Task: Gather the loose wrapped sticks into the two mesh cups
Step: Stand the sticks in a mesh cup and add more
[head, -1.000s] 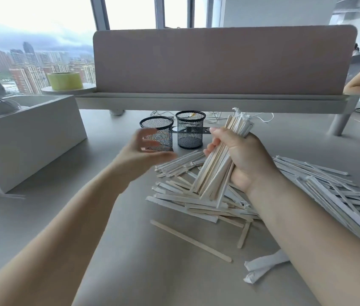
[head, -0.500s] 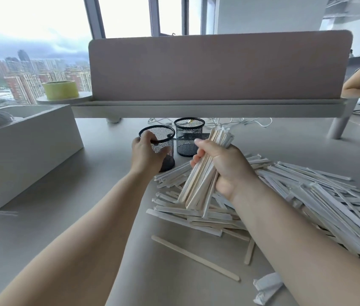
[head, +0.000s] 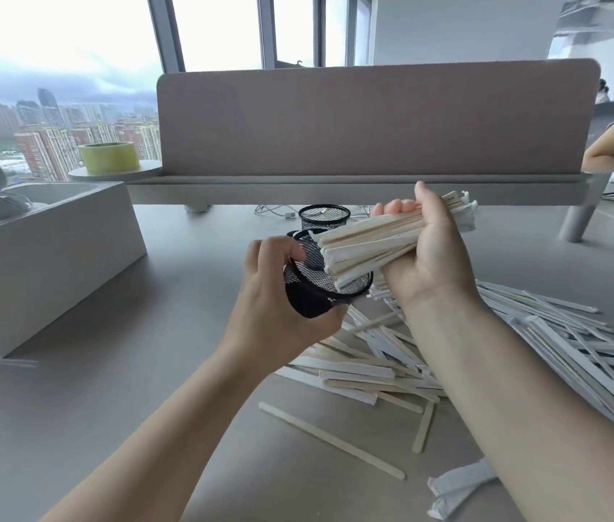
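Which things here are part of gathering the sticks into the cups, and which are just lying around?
Part of the job:
- bundle in the right hand
- tilted cup in the left hand
- second cup, standing on the desk
- loose sticks piled on the desk

Just lying about:
- tape roll
- white box
- cable
- torn wrappers

We get one head-worn wide-angle view, facing forward and down, close over both forearms and the surface.
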The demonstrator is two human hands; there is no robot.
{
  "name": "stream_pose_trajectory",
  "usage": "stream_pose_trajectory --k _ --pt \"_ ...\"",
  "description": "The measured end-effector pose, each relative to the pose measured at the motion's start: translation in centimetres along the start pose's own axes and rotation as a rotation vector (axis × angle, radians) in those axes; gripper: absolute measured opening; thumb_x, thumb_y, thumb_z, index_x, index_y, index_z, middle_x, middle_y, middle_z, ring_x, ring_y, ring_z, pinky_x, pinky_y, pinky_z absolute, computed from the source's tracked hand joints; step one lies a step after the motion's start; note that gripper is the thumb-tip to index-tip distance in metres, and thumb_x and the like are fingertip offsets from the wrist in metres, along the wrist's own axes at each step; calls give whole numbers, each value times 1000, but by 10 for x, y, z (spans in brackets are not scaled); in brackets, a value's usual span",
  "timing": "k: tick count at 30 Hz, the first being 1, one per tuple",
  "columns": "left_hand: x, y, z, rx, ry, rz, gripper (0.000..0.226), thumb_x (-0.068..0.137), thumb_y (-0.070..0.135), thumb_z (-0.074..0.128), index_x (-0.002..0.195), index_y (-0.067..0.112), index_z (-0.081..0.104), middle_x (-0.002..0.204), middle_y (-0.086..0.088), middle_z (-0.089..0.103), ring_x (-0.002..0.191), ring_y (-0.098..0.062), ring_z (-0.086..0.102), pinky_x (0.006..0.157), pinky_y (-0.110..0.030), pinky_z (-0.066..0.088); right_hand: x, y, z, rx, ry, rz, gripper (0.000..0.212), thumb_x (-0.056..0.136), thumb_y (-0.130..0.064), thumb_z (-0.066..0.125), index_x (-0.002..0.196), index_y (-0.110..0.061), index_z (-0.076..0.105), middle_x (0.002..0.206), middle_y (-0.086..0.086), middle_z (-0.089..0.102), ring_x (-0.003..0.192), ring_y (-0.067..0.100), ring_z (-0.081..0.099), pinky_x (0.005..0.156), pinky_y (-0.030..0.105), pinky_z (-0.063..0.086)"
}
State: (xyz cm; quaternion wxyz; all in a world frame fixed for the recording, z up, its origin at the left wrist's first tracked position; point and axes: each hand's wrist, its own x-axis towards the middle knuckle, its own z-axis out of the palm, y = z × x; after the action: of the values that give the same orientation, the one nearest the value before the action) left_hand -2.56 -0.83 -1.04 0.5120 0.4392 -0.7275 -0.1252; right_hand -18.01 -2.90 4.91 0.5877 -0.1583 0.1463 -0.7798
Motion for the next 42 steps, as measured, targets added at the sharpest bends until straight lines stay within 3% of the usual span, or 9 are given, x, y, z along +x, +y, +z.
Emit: stream_pose_trajectory --k 10,13,19,22,24,28,35,38,42 --pt "-2 9 4 71 -17 114 67 53 43 77 105 45 34 108 22 35 99 3 46 76 -9 39 3 15 -17 -774 -48 -190 17 78 -18 71 65 -10 65 72 6 62 72 20 60 71 33 48" --pt "-1 10 2 34 -15 96 65 52 50 72 100 52 29 111 19 37 103 1 47 79 -7 40 0 19 -20 -789 -87 -52 22 75 -15 76 92 -2 72 84 13 70 78 28 69 75 41 56" --pt "0 8 1 -23 -4 69 68 52 44 79 96 62 32 112 21 40 105 7 47 82 -1 37 -4 23 -25 -809 -160 48 12 76 -11 77 84 -12 69 81 7 71 79 24 69 79 38 55" --pt "-1 6 -2 -43 9 35 68 56 35 87 95 56 35 111 22 42 105 10 47 79 -5 39 -4 21 -24 -824 -233 159 48 69 -32 82 109 -9 66 102 10 74 101 28 68 95 43 50" --pt "1 5 -6 -46 45 14 67 55 35 87 94 55 36 111 19 43 102 14 47 77 -3 38 -5 18 -26 -844 -252 233 82 60 -52 83 128 -17 54 121 7 67 116 26 60 104 47 41" --pt "3 3 -20 -67 135 -59 63 51 41 82 94 53 38 118 7 48 102 7 52 83 -19 47 -21 4 -40 -1025 -223 222 101 52 -77 67 136 -30 37 137 -6 44 126 13 42 96 28 36" --pt "5 -10 -39 -98 263 -162 62 52 36 83 91 58 40 124 -2 50 108 -13 55 94 -42 51 -71 12 -63 -2111 -778 70 100 61 -77 61 144 -35 26 154 -14 17 145 10 3 118 32 9" --pt "5 -12 -40 -91 284 -176 61 53 36 83 92 55 40 124 -3 49 107 -14 55 94 -40 51 -78 19 -68 -2258 -950 167 117 58 -80 64 150 -38 2 160 -16 -11 145 11 -24 119 41 -9" --pt "4 -13 -37 -102 263 -206 61 52 36 84 91 55 40 124 -4 50 104 -10 56 93 -40 52 -70 22 -79 -2323 -910 99 116 57 -86 55 149 -40 2 161 -12 -12 144 16 -26 118 44 -12"
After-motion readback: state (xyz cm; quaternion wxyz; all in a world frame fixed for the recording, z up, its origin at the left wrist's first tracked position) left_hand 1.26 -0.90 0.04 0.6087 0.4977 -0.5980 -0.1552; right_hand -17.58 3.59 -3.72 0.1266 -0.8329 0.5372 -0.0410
